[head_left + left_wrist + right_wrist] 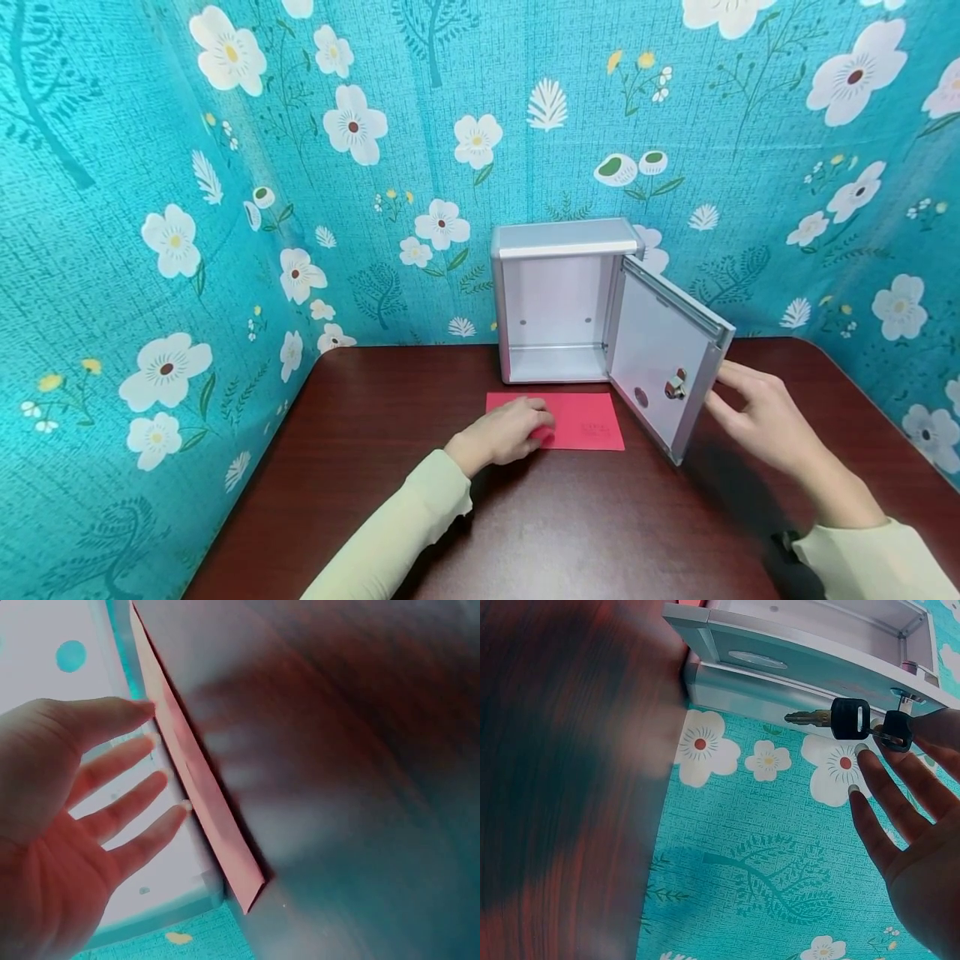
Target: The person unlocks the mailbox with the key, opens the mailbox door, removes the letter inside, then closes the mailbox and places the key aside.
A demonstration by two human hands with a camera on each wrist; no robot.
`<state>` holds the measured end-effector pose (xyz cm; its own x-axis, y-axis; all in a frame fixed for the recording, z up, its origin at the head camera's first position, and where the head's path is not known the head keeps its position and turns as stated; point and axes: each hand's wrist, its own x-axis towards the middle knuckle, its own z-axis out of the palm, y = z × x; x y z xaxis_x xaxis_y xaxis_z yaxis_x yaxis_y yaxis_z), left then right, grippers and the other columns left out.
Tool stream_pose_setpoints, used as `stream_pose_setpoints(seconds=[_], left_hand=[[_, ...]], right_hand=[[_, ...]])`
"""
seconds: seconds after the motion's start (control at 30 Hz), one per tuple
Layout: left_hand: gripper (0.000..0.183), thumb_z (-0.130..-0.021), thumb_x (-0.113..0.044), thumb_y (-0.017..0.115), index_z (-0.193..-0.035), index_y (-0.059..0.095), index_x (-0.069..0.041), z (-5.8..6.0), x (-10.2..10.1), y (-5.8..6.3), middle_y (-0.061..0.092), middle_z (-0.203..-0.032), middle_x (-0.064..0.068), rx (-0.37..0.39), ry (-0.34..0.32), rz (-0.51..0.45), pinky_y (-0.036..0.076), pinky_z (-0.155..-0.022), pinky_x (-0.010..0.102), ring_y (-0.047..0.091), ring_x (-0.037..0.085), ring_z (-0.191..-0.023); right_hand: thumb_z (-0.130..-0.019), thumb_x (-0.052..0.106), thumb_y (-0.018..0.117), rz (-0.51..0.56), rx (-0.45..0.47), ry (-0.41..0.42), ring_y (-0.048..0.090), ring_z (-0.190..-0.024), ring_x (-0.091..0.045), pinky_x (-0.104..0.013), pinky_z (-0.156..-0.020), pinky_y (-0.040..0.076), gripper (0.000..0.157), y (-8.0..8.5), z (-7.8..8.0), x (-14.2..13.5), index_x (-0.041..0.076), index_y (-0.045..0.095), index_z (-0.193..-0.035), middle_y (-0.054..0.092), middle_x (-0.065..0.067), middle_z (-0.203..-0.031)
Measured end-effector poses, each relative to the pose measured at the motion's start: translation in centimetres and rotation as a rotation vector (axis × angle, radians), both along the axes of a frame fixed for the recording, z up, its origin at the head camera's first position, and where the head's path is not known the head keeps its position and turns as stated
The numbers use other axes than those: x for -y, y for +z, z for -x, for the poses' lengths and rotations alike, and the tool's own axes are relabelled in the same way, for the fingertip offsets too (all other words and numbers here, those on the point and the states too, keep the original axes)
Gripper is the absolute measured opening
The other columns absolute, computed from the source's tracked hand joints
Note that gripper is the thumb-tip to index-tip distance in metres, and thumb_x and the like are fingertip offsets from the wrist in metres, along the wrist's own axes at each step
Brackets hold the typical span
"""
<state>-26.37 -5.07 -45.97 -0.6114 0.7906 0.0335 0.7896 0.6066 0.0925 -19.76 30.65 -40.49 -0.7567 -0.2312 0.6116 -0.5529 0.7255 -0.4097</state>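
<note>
A red envelope point(585, 417) with faint writing lies on the table in front of a metal letter box point(567, 239). My left hand point(510, 429) is over its left part; in the left wrist view the extended fingertips are at the near edge of the envelope point(202, 791). The box door point(648, 350) stands swung out to the right, its lock point(676, 384) showing inside. Behind that door is my right hand point(772, 417). In the right wrist view its thumb and forefinger pinch the black-headed key point(897, 731) in the lock, while a second key point(847, 720) hangs from it.
The dark wooden table point(390, 417) carries the box near its back edge. A turquoise flowered cloth point(420, 167) hangs behind and at both sides. The open door juts forward over the table. A small dark object point(787, 546) shows by the right sleeve.
</note>
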Motion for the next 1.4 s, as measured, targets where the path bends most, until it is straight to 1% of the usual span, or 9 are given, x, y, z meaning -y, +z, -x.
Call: stream_pose_setpoints(seconds=[0.13, 0.37, 0.47, 0.57, 0.7, 0.8, 0.93, 1.13, 1.4], left_hand=[[0.033, -0.097, -0.021, 0.073, -0.129, 0.07, -0.015, 0.2, 0.2, 0.8, 0.064, -0.126, 0.0, -0.03, 0.057, -0.081, 0.05, -0.1, 0.025, 0.061, 0.015, -0.116], [0.04, -0.096, -0.018, 0.073, -0.134, 0.065, -0.015, 0.8, 1.3, 2.5, 0.063, -0.131, 0.0, -0.074, 0.13, -0.268, 0.052, -0.101, 0.029, 0.06, 0.015, -0.122], [0.037, -0.097, -0.017, 0.071, -0.133, 0.064, -0.013, 1.1, 1.7, 3.0, 0.063, -0.131, 0.001, -0.138, 0.152, -0.384, 0.052, -0.101, 0.03, 0.06, 0.016, -0.121], [0.034, -0.097, -0.014, 0.071, -0.131, 0.065, -0.011, 1.6, 2.0, 3.4, 0.064, -0.129, 0.003, -0.183, 0.193, -0.545, 0.055, -0.093, 0.03, 0.064, 0.017, -0.107], [0.033, -0.098, -0.01, 0.069, -0.131, 0.064, -0.008, 2.5, 2.2, 3.9, 0.063, -0.128, 0.006, -0.217, 0.268, -0.747, 0.055, -0.095, 0.033, 0.064, 0.021, -0.107], [0.035, -0.1, -0.013, 0.066, -0.134, 0.061, -0.006, 3.1, 2.2, 4.1, 0.061, -0.13, 0.008, -0.233, 0.332, -0.845, 0.052, -0.101, 0.036, 0.062, 0.025, -0.119], [0.04, -0.101, -0.014, 0.065, -0.139, 0.056, -0.004, 3.8, 2.2, 4.0, 0.058, -0.133, 0.01, -0.245, 0.4, -0.941, 0.054, -0.096, 0.037, 0.061, 0.025, -0.117], [0.051, -0.103, -0.017, 0.063, -0.149, 0.045, -0.004, 4.8, 1.9, 3.8, 0.05, -0.145, 0.013, -0.172, 0.458, -1.058, 0.056, -0.094, 0.039, 0.059, 0.029, -0.122], [0.053, -0.108, -0.018, 0.052, -0.157, 0.037, -0.005, 6.1, 1.1, 3.5, 0.045, -0.154, 0.016, -0.052, 0.488, -1.11, 0.055, -0.097, 0.047, 0.057, 0.039, -0.128]], right_hand=[[-0.086, 0.002, 0.08, -0.003, -0.015, 0.0, 0.042, -0.119, 0.023, 0.002, -0.093, 0.029, 0.056, 0.0, 0.0, 0.1, 0.013, 0.066, -0.139, 0.068, -0.018, -0.13], [-0.084, -0.001, 0.08, 0.016, -0.013, -0.007, 0.04, -0.119, 0.024, 0.002, -0.094, 0.029, 0.056, 0.0, -0.1, 0.3, 0.012, 0.067, -0.137, 0.069, -0.017, -0.129], [-0.085, 0.0, 0.08, 0.006, -0.015, -0.006, 0.042, -0.119, 0.023, 0.002, -0.094, 0.029, 0.055, 0.1, -0.1, 0.3, 0.012, 0.067, -0.137, 0.069, -0.018, -0.129], [-0.086, 0.003, 0.08, -0.002, -0.011, 0.002, 0.042, -0.119, 0.022, 0.002, -0.094, 0.029, 0.055, 0.1, -0.2, 0.5, 0.013, 0.066, -0.138, 0.069, -0.017, -0.129], [-0.086, 0.005, 0.08, 0.0, -0.006, 0.013, 0.045, -0.119, 0.02, 0.001, -0.094, 0.03, 0.056, 0.1, -0.2, 0.7, 0.015, 0.066, -0.139, 0.069, -0.017, -0.13], [-0.087, 0.004, 0.08, 0.002, -0.006, 0.013, 0.046, -0.119, 0.019, 0.001, -0.094, 0.03, 0.056, 0.0, -0.2, 0.7, 0.016, 0.066, -0.139, 0.069, -0.016, -0.129], [-0.087, 0.004, 0.08, 0.002, 0.002, 0.004, 0.046, -0.119, 0.019, 0.001, -0.094, 0.03, 0.056, 0.0, -0.3, 0.9, 0.017, 0.066, -0.139, 0.069, -0.015, -0.13], [-0.087, 0.006, 0.08, 0.0, 0.0, 0.009, 0.047, -0.119, 0.017, 0.001, -0.093, 0.031, 0.054, 0.0, -0.5, 1.0, 0.016, 0.067, -0.138, 0.069, -0.015, -0.13], [-0.085, 0.001, 0.08, 0.015, -0.006, 0.018, 0.049, -0.114, 0.017, 0.001, -0.093, 0.033, 0.051, 0.0, -0.4, 1.4, 0.014, 0.07, -0.133, 0.071, -0.01, -0.125]])
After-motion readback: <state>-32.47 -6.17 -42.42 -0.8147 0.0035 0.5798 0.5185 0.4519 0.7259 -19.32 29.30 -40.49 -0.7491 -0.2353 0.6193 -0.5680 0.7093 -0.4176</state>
